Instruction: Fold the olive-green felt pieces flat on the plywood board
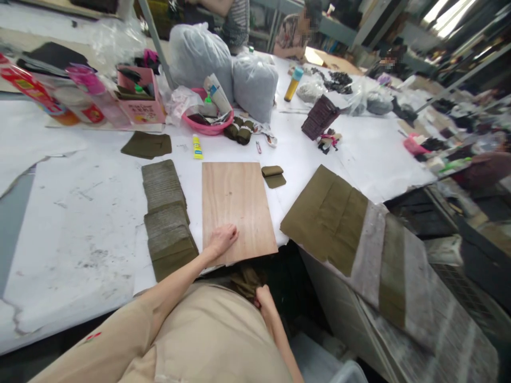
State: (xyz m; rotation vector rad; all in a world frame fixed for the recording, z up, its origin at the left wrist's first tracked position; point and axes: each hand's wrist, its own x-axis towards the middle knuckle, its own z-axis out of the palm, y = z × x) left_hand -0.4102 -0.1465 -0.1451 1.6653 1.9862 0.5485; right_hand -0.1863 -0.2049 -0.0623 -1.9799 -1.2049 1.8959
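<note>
My left hand (224,237) rests on the lower left part of a plywood board (238,202), its fingers curled; whether anything small is under them is hidden. Below the table's front edge, my right hand (262,297) is closed on crumpled olive fabric (246,279). Left of the board lie overlapping stacks of olive fabric pieces (165,213), some with greyish faces. A small folded olive piece (273,176) sits just right of the board. Further right, larger olive panels (329,218) lie on a slanted surface beside grey strips.
Behind the board are a yellow tube (197,147), a pink basket (207,126), dark thread spools (239,131) and stuffed plastic bags (202,61). Bottles and a pink box (141,109) stand back left. Several people are across the table (99,213).
</note>
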